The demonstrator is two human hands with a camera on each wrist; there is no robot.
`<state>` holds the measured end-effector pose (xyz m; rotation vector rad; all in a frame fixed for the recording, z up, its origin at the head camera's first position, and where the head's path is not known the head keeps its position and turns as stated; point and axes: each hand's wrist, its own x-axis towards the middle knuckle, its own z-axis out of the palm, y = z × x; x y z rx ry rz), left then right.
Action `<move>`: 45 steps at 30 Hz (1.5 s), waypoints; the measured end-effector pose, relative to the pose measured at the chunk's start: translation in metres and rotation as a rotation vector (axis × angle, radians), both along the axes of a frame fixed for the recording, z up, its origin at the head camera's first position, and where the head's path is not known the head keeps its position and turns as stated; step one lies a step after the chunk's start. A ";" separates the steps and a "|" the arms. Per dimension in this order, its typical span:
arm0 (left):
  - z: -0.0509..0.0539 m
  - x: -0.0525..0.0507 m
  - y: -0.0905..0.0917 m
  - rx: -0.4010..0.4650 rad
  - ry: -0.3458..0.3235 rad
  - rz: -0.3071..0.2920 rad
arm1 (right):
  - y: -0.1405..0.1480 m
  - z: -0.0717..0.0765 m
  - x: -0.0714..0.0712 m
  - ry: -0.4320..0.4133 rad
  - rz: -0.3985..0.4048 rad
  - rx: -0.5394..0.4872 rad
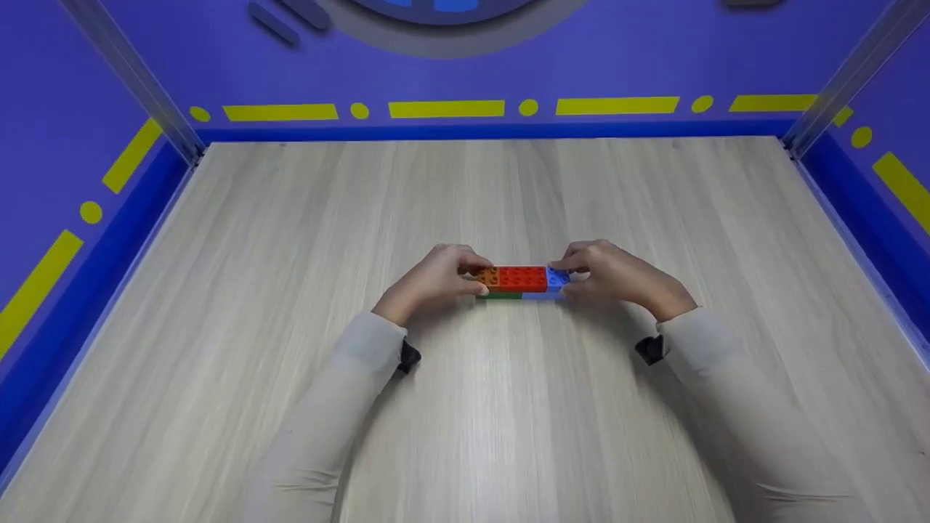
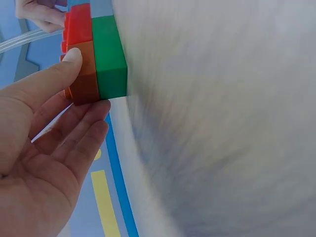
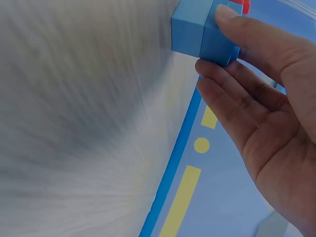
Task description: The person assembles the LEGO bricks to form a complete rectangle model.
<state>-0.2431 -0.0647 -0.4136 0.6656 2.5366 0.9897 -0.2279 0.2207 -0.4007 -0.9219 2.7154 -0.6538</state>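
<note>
A two-layer row of toy building bricks lies on the table near its middle. On top, a red brick (image 1: 523, 279) sits between an orange brick (image 2: 83, 74) at the left end and a blue brick (image 3: 216, 37) at the right end. Below them are a green brick (image 2: 109, 57) on the left and a lighter blue brick (image 3: 189, 27) on the right. My left hand (image 1: 438, 280) pinches the orange end between thumb and fingers. At the other end, the right hand (image 1: 616, 273) pinches the upper blue brick. Fingers partly cover both ends in the head view.
The pale wood-grain table (image 1: 290, 218) spreads out around the bricks. A purple wall (image 1: 617, 51) with yellow dashes stands behind it, with similar panels at left and right. Black straps (image 1: 409, 357) are on the wrists.
</note>
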 end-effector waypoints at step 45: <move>-0.012 -0.013 0.011 0.295 -0.025 0.376 | -0.003 -0.016 -0.025 -0.157 -0.347 -0.309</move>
